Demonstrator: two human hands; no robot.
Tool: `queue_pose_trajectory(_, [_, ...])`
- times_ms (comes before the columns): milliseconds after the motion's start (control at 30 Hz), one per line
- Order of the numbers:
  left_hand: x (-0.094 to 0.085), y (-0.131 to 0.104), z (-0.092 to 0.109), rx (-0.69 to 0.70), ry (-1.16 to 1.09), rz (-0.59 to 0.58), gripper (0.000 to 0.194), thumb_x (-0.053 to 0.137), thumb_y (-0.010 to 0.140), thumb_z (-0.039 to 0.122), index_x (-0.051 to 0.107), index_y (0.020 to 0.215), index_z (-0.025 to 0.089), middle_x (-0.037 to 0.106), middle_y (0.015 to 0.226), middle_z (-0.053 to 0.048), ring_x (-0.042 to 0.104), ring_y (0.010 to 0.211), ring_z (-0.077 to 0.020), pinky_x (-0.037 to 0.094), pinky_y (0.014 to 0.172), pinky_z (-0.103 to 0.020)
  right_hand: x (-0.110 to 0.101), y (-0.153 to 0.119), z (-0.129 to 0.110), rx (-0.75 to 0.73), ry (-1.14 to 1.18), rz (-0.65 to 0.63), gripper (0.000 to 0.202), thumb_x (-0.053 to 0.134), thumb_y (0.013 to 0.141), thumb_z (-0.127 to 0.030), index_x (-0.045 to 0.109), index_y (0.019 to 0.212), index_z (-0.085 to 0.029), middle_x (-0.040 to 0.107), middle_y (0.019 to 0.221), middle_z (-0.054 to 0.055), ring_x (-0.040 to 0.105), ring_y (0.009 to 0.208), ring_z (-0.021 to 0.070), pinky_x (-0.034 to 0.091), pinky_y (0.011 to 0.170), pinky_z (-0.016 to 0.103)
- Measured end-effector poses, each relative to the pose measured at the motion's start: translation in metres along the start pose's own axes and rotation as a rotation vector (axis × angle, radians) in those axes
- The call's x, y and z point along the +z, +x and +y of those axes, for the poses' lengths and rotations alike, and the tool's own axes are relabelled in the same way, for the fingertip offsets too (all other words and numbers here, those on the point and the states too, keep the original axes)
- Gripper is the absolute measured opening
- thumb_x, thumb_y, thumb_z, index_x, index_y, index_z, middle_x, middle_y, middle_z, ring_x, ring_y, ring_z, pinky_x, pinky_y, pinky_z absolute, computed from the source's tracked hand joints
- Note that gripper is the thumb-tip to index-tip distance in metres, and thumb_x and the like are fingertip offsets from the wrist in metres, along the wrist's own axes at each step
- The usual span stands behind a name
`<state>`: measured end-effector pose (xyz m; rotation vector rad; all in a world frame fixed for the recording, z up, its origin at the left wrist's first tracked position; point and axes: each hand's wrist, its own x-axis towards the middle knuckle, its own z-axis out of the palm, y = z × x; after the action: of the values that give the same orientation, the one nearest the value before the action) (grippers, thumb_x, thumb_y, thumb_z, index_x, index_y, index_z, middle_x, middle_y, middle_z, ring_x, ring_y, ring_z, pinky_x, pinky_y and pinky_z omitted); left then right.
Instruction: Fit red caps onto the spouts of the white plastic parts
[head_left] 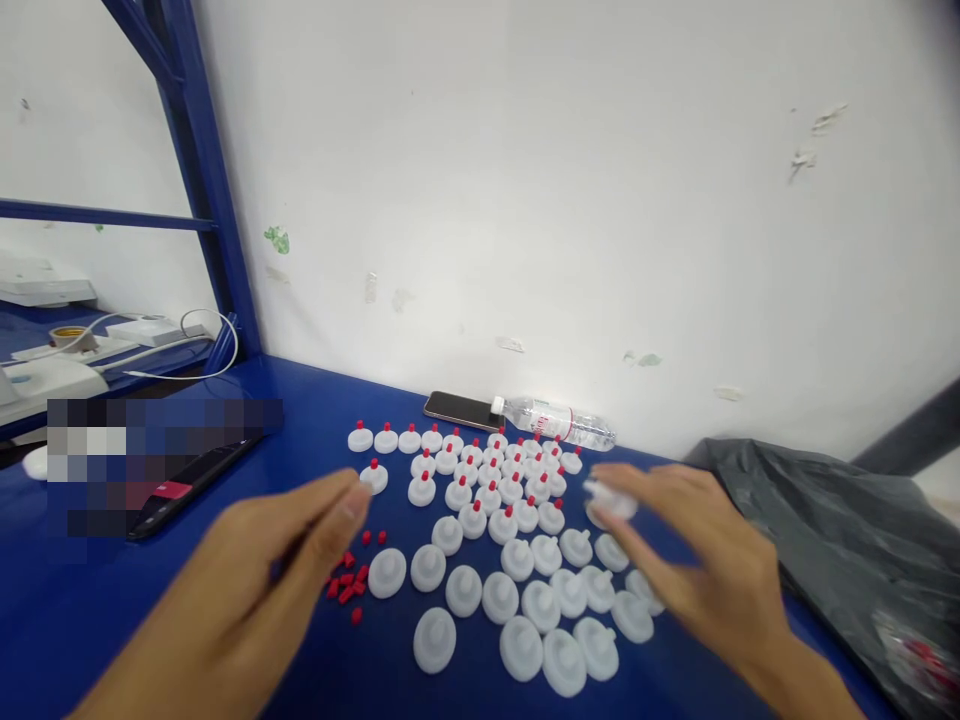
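My left hand (262, 560) is over the left part of the blue table, its thumb and fingertips pinched together. Whatever may be between them is hidden. Just past its fingertips stands a white round cap with a red tip (373, 478). Small red tip covers (346, 580) lie scattered beside the hand. My right hand (712, 560) has thumb and forefinger around a slightly blurred white round cap (613, 503). Between the hands, several bare white caps with nozzles (500, 598) lie nearer me, and several with red tips (459, 492) stand farther back.
A phone (465, 410) and a lying clear plastic bottle (559, 420) rest against the white wall. On the right is a dark plastic bag (810, 530). A black device (199, 485) lies at left, near a blue metal frame (217, 200) and white cables.
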<state>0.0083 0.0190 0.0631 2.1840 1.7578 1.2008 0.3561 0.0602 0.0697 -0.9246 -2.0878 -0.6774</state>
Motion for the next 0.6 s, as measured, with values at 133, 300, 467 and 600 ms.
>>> queue_pose_trajectory(133, [-0.004, 0.026, -0.02, -0.045, 0.051, -0.168, 0.046, 0.04, 0.105, 0.06, 0.064, 0.083, 0.027, 0.067, 0.077, 0.001, 0.062, 0.07, -0.0191, 0.045, 0.064, -0.031, 0.011, -0.013, 0.033, 0.369, -0.025, -0.059, 0.02, 0.063, 0.102, -0.043, 0.072, 0.112, -0.029, 0.082, 0.108, 0.002, 0.076, 0.099, 0.027, 0.059, 0.085, 0.041])
queue_pose_trajectory(300, [0.022, 0.035, -0.031, -0.07, 0.197, -0.367, 0.039, 0.035, 0.106, 0.041, 0.073, 0.106, 0.03, 0.072, 0.108, -0.004, 0.065, 0.104, -0.0276, 0.05, 0.086, -0.04, 0.024, -0.023, 0.04, 0.469, 0.054, -0.218, 0.026, 0.062, 0.1, -0.053, 0.074, 0.104, -0.031, 0.08, 0.119, 0.002, 0.073, 0.112, 0.0312, 0.06, 0.085, 0.043])
queue_pose_trajectory(467, [0.028, 0.039, -0.027, -0.082, 0.339, -0.497, 0.039, 0.037, 0.107, 0.022, 0.074, 0.117, 0.028, 0.073, 0.119, -0.005, 0.064, 0.113, -0.0276, 0.052, 0.084, -0.037, 0.029, -0.025, 0.039, 0.426, 0.036, -0.306, 0.032, 0.057, 0.103, -0.053, 0.078, 0.098, -0.029, 0.077, 0.107, 0.006, 0.072, 0.099, 0.0304, 0.058, 0.086, 0.047])
queue_pose_trajectory(600, [0.029, 0.042, -0.026, -0.052, 0.403, -0.489, 0.037, 0.04, 0.106, 0.02, 0.075, 0.114, 0.026, 0.075, 0.113, -0.006, 0.066, 0.109, -0.0266, 0.052, 0.076, -0.034, 0.031, -0.025, 0.04, 0.406, 0.059, -0.357, 0.028, 0.058, 0.104, -0.048, 0.078, 0.1, -0.029, 0.08, 0.097, 0.003, 0.073, 0.093, 0.0285, 0.055, 0.091, 0.048])
